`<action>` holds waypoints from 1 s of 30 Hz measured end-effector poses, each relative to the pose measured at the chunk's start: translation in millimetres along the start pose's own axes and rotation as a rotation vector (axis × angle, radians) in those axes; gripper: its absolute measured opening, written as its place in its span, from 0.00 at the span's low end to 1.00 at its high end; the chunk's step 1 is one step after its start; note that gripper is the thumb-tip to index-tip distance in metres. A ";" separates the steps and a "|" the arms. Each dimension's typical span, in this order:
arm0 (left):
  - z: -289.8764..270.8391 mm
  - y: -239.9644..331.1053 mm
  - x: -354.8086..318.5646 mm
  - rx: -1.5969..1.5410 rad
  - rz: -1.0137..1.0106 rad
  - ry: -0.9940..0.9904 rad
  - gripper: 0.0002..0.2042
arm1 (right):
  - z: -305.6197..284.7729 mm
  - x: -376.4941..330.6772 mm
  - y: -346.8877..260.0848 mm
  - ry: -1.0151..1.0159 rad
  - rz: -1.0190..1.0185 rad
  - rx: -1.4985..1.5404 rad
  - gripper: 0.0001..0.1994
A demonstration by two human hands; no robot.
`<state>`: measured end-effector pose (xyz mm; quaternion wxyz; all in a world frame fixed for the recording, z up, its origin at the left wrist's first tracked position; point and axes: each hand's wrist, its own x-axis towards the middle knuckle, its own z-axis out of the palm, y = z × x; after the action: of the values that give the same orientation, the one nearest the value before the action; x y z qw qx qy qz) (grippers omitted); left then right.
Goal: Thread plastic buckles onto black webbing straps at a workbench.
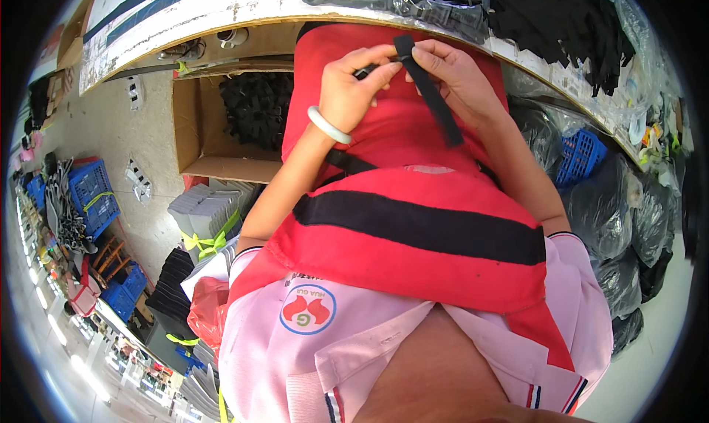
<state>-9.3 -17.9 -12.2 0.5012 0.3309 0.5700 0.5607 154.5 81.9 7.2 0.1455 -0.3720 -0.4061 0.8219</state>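
Observation:
A short black strap is held up over my red apron, its longer end hanging down toward me. My left hand, with a pale bangle at the wrist, pinches the strap near its upper end. A small dark piece shows between the left fingers; whether it is a buckle or another part of the strap I cannot tell. My right hand is closed on the strap's upper part from the other side, thumb and fingertips pressed together. The two hands' fingertips nearly meet there.
Ahead runs a worn white table with a pile of black straps and clear plastic. Left, below it, a cardboard box holds black pieces beside tied grey bundles. Black bags and a blue basket stand right.

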 end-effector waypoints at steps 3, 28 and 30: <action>-10.7 -6.6 2.9 -0.398 -0.244 -0.077 0.09 | 5.6 -0.2 -0.4 -0.035 -0.097 -0.083 0.13; -8.6 -6.9 -0.8 -0.371 -0.255 0.144 0.10 | 27.3 -6.2 5.5 0.056 -0.440 -0.424 0.06; -6.5 -4.8 -0.2 -0.338 -0.203 0.152 0.10 | 29.8 -8.4 1.1 0.040 -0.446 -0.314 0.06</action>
<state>-14.4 -20.8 -17.7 0.5591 0.1395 0.5345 0.6183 138.5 60.0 22.2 0.2714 -0.3075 -0.5974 0.6892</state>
